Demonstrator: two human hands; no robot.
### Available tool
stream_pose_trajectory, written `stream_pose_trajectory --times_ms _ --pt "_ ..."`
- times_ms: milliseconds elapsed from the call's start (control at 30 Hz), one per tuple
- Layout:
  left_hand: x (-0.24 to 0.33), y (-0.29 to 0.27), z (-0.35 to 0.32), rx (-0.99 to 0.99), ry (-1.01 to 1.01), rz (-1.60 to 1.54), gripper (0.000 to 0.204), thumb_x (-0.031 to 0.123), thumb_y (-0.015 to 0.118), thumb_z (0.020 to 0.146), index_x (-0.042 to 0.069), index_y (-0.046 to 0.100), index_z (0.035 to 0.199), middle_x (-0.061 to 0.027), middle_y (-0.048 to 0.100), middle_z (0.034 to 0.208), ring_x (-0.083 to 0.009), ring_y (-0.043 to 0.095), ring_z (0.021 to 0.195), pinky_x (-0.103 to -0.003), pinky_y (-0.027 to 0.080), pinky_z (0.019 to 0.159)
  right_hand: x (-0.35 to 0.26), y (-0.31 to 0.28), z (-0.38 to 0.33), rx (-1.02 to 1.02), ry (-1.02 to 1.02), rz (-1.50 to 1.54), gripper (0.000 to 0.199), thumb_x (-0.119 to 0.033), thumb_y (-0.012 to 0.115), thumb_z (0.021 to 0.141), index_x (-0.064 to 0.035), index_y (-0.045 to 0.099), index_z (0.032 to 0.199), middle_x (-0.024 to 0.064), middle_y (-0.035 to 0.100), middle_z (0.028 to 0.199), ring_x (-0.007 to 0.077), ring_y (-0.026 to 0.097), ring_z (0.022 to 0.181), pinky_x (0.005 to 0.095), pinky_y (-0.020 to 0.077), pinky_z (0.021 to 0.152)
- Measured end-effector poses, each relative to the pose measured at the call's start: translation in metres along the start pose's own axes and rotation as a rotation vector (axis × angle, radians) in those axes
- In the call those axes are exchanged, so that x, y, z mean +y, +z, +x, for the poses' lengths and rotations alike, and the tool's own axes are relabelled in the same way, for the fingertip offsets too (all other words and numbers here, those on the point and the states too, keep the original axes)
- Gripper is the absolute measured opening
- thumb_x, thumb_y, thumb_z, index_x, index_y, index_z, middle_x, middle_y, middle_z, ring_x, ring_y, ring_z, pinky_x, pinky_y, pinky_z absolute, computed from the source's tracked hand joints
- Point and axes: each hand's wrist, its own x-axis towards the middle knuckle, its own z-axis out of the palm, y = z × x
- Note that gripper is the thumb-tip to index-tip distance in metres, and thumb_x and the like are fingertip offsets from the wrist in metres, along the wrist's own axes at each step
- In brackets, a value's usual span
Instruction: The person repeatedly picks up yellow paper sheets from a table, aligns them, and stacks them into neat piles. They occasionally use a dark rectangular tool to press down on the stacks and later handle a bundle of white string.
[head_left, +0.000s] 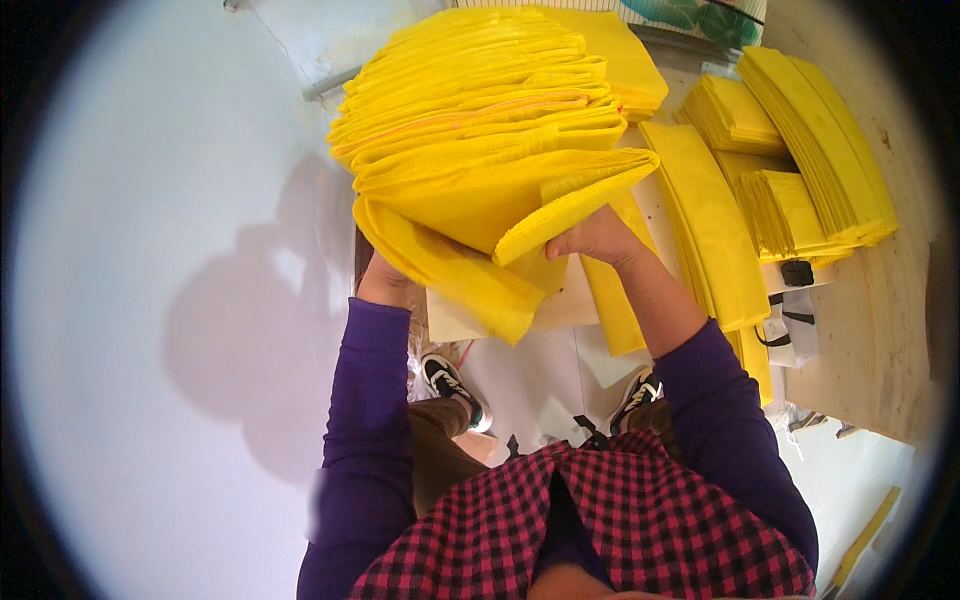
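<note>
A tall stack of folded yellow cloth pieces (480, 95) leans away from me at the top centre. At its near side one folded yellow cloth (450, 210) is partly spread, with a loose flap sagging toward me, slightly blurred. My right hand (598, 238) is closed on the rolled-over right part of this cloth, thumb toward me. My left hand (385, 284) is at the left end of the flap; the cloth covers its fingers, so their grip is hidden.
More yellow stacks lie to the right: a long strip pile (705, 230), short bundles (785, 210) and a long pile (825, 150). A small black object (797, 273) sits beside them on the wooden board (860, 330). A white wall (130, 300) borders the left.
</note>
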Motion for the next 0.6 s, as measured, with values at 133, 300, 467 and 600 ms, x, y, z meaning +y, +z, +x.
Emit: stream_pose_trajectory --times_ms 133,300,467,600 --pt "-0.001 0.000 -0.003 0.012 -0.008 0.006 0.073 0.008 0.081 0.069 0.006 0.045 0.133 -0.0034 0.053 0.129 -0.0183 0.050 0.115 -0.033 0.041 0.098 0.003 0.006 0.005 0.044 -0.063 0.000 0.123 -0.035 0.092 0.050 -0.0033 0.019 0.144 0.0090 0.038 0.141 0.0224 0.034 0.131 0.0349 0.0274 0.109" --pt "-0.002 -0.004 -0.001 0.009 -0.035 0.004 0.072 0.007 0.080 0.070 0.006 0.045 0.133 -0.0033 0.052 0.129 -0.0182 0.050 0.115 -0.033 0.041 0.099 0.008 -0.004 0.009 0.039 -0.044 -0.060 0.123 -0.036 0.091 0.050 -0.0033 0.019 0.144 0.0105 0.039 0.141 0.0232 0.034 0.132 0.0353 0.0273 0.109" --pt "-0.009 0.001 0.003 -0.020 -0.008 0.045 0.071 0.007 0.079 0.071 0.007 0.045 0.133 -0.0032 0.052 0.130 -0.0180 0.050 0.115 -0.033 0.041 0.099 0.026 -0.004 0.011 0.010 0.006 0.002 0.124 -0.034 0.092 0.049 -0.0052 0.017 0.144 0.0098 0.039 0.141 0.0230 0.033 0.133 0.0342 0.0275 0.109" --pt "0.003 0.009 0.002 0.097 -0.206 -0.174 0.069 0.009 0.078 0.073 0.006 0.045 0.133 -0.0030 0.051 0.130 -0.0179 0.049 0.115 -0.033 0.041 0.099 0.030 -0.006 0.007 -0.008 0.043 -0.026 0.120 -0.028 0.091 0.052 -0.0051 0.019 0.145 0.0096 0.039 0.140 0.0230 0.033 0.132 0.0345 0.0277 0.109"
